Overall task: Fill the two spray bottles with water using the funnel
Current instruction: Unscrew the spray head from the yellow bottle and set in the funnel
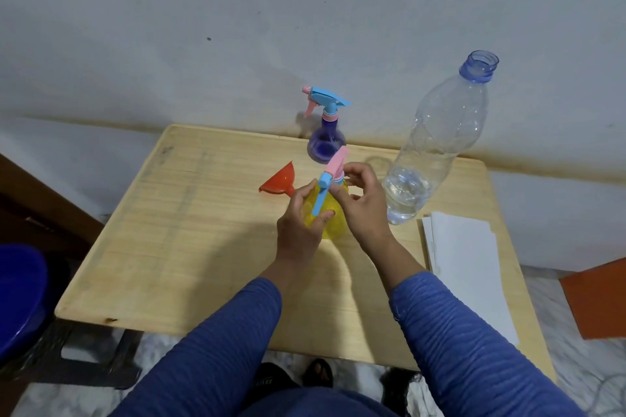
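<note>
Two spray bottles are on the wooden table [169,230]. The purple spray bottle [326,142] stands at the far edge, capped. The yellow spray bottle [333,220] is at the centre, where the left hand [298,227] wraps its body and the right hand [364,203] curls its fingers round its neck collar. One red funnel [279,179] lies on its side just left of it. One uncapped water bottle [437,145], nearly empty, stands to the right beside white paper sheets [474,264].
</note>
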The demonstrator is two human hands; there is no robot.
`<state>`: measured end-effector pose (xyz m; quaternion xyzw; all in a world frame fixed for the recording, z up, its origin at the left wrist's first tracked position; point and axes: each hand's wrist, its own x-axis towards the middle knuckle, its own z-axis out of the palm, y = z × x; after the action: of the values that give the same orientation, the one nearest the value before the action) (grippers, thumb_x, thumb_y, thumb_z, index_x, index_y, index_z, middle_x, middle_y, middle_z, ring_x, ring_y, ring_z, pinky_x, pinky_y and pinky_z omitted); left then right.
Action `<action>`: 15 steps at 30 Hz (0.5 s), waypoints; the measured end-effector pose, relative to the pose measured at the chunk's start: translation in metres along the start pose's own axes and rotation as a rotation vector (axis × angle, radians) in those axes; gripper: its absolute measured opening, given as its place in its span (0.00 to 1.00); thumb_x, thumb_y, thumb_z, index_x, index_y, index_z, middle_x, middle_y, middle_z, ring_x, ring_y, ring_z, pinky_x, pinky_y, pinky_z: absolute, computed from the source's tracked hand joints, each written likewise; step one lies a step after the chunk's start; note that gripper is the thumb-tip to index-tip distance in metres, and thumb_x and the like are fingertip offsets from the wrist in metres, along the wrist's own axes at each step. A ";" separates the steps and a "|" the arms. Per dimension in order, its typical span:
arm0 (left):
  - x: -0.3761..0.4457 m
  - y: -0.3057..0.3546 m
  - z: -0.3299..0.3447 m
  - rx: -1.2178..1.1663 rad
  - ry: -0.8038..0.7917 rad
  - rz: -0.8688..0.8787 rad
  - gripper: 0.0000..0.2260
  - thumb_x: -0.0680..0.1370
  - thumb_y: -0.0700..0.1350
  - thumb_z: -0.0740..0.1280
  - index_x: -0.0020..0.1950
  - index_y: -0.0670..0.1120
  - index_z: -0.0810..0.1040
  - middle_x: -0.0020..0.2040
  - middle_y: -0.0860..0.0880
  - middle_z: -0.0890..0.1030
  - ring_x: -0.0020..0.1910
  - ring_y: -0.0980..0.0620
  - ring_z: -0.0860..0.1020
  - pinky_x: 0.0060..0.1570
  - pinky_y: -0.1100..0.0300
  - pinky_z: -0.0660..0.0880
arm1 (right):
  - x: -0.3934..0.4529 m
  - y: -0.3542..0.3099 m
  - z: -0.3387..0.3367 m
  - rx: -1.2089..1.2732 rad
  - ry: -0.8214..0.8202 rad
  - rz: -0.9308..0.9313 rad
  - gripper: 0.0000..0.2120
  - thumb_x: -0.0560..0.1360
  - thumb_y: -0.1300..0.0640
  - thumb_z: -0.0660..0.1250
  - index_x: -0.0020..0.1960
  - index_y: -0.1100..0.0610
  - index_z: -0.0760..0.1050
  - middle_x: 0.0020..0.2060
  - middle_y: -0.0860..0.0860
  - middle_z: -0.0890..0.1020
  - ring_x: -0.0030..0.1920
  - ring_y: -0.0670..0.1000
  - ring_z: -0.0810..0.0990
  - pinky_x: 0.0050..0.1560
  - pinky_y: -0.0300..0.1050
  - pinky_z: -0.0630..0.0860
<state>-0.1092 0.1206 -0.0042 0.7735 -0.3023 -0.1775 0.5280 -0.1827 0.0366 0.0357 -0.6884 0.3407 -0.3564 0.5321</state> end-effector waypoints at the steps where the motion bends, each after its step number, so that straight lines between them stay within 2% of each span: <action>1: 0.000 0.000 0.000 -0.014 -0.007 0.006 0.22 0.73 0.41 0.71 0.66 0.47 0.71 0.62 0.50 0.77 0.58 0.51 0.76 0.48 0.72 0.68 | 0.000 0.002 -0.001 -0.006 -0.034 -0.013 0.14 0.73 0.61 0.69 0.56 0.49 0.74 0.50 0.41 0.79 0.53 0.43 0.75 0.52 0.46 0.75; 3: 0.000 -0.001 -0.001 -0.037 -0.013 0.013 0.23 0.73 0.40 0.71 0.66 0.50 0.71 0.64 0.51 0.77 0.60 0.52 0.76 0.55 0.65 0.73 | -0.003 0.003 -0.003 0.009 -0.111 -0.016 0.20 0.75 0.60 0.67 0.63 0.45 0.71 0.55 0.40 0.77 0.58 0.43 0.75 0.56 0.46 0.77; 5: 0.000 -0.002 0.000 -0.038 -0.001 0.017 0.23 0.72 0.40 0.71 0.66 0.51 0.71 0.63 0.51 0.77 0.60 0.52 0.76 0.56 0.62 0.75 | -0.003 0.002 -0.003 0.018 -0.101 0.001 0.23 0.72 0.60 0.71 0.63 0.45 0.69 0.54 0.41 0.77 0.57 0.42 0.75 0.52 0.40 0.77; 8: 0.001 -0.002 -0.001 -0.040 -0.003 0.010 0.23 0.73 0.40 0.71 0.66 0.50 0.71 0.63 0.51 0.77 0.60 0.53 0.76 0.55 0.61 0.75 | 0.002 0.000 -0.005 -0.003 -0.071 -0.003 0.15 0.73 0.61 0.69 0.57 0.48 0.74 0.50 0.42 0.79 0.52 0.43 0.76 0.51 0.50 0.78; 10: 0.002 -0.003 -0.001 -0.035 -0.018 0.017 0.23 0.73 0.42 0.71 0.66 0.51 0.70 0.64 0.51 0.77 0.59 0.52 0.76 0.56 0.59 0.75 | 0.002 0.001 -0.007 0.017 -0.141 0.020 0.18 0.75 0.61 0.67 0.61 0.46 0.73 0.53 0.42 0.79 0.56 0.43 0.76 0.55 0.49 0.78; 12: 0.002 -0.004 -0.001 -0.039 -0.022 0.023 0.23 0.73 0.42 0.71 0.67 0.50 0.70 0.64 0.51 0.77 0.60 0.52 0.76 0.57 0.59 0.74 | 0.002 0.001 -0.008 0.012 -0.159 0.012 0.21 0.75 0.60 0.68 0.65 0.46 0.71 0.57 0.44 0.78 0.60 0.45 0.76 0.55 0.47 0.78; 15: 0.003 -0.005 -0.001 -0.041 -0.028 0.023 0.23 0.73 0.42 0.71 0.67 0.50 0.70 0.65 0.51 0.76 0.61 0.52 0.75 0.57 0.61 0.73 | 0.006 -0.001 -0.009 0.016 -0.130 -0.008 0.14 0.74 0.62 0.69 0.57 0.52 0.74 0.50 0.47 0.80 0.54 0.47 0.78 0.49 0.52 0.78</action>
<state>-0.1051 0.1211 -0.0078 0.7563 -0.3148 -0.1883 0.5417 -0.1875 0.0275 0.0387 -0.7072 0.2998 -0.3154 0.5572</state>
